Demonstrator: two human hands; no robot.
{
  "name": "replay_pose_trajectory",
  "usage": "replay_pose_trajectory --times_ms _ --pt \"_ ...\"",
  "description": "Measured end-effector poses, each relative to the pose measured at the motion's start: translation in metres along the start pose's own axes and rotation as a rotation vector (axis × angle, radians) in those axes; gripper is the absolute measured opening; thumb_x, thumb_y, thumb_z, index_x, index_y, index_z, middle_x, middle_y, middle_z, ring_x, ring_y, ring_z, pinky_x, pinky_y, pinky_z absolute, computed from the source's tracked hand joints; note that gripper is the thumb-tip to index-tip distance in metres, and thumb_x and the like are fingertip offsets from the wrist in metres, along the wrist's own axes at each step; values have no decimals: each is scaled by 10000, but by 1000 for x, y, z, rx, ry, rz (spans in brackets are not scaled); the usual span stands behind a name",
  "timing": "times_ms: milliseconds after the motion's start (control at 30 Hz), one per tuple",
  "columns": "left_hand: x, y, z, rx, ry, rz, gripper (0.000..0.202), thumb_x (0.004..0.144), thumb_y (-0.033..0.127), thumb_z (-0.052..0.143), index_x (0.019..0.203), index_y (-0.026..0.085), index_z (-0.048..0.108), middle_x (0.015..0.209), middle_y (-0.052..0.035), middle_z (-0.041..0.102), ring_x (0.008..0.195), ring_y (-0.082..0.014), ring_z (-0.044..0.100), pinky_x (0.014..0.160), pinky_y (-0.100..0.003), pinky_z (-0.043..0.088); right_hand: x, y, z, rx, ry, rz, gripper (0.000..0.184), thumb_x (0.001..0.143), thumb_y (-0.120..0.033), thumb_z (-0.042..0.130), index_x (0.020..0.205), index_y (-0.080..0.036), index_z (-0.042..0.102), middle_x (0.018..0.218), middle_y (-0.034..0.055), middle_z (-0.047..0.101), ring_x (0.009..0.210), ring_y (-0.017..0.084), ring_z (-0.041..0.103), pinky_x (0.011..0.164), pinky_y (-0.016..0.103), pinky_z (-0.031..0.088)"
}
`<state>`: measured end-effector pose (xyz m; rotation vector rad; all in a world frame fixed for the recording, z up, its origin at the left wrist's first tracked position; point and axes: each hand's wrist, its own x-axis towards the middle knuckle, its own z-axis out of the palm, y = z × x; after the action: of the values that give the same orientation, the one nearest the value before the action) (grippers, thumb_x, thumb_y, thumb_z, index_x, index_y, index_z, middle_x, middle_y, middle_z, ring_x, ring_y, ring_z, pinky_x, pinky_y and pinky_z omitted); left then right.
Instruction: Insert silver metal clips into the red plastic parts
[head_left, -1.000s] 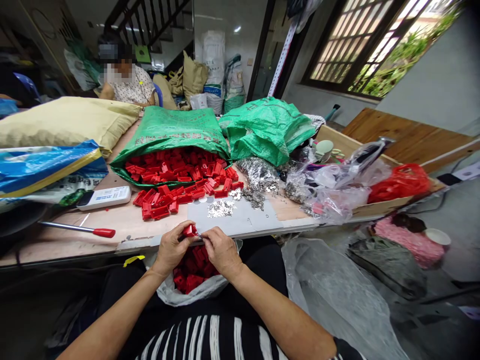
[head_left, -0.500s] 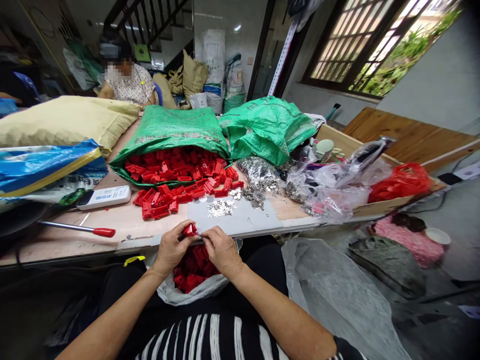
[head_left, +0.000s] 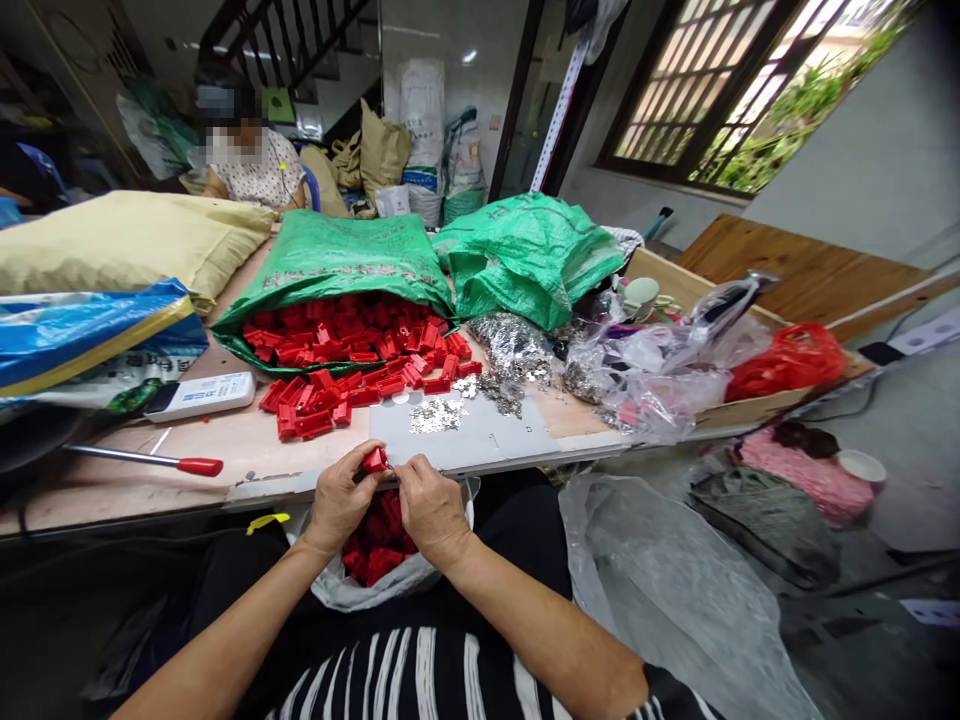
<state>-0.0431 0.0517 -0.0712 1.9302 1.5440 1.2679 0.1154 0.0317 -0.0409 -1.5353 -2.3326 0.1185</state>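
My left hand (head_left: 341, 500) is closed around a small red plastic piece (head_left: 374, 459) just in front of the table edge. My right hand (head_left: 429, 508) is pinched against that piece from the right; what its fingertips hold is too small to make out. Below both hands a clear plastic bag (head_left: 371, 585) on my lap holds several red pieces. On the table beyond lie a pile of loose red pieces (head_left: 322, 395) spilling from a green sack (head_left: 337, 255), and a small heap of shiny metal bits (head_left: 437, 416) on a grey sheet (head_left: 487, 440).
A red-handled screwdriver (head_left: 161, 461) and a white remote (head_left: 199, 395) lie at the left. A second green sack (head_left: 529, 255), clear bags of metal parts (head_left: 652, 370) and a red bag (head_left: 787, 362) crowd the right. Another person (head_left: 251, 165) sits at the far end.
My hands stay together on the red piece; the right hand has shifted slightly left and closer to it. The view has drifted a little.
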Motion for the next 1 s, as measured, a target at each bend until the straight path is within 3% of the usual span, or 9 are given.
replay_pose_trajectory --times_ms 300,1000 --pt "3 -4 -2 -38 -35 -3 329 783 318 660 1087 196 629 968 -32 729 822 -174 686 803 -280 523 -1 9 4 119 52 17 177 940 -188 459 1036 -227 603 954 22 618 813 142 624 686 213 458" --pt "2 -5 -3 -35 -32 0 330 785 319 665 1090 197 631 958 -29 728 791 -163 683 776 -269 520 0 12 7 276 77 34 175 920 -159 494 1031 -207 620 962 37 630 871 152 629 785 226 470"
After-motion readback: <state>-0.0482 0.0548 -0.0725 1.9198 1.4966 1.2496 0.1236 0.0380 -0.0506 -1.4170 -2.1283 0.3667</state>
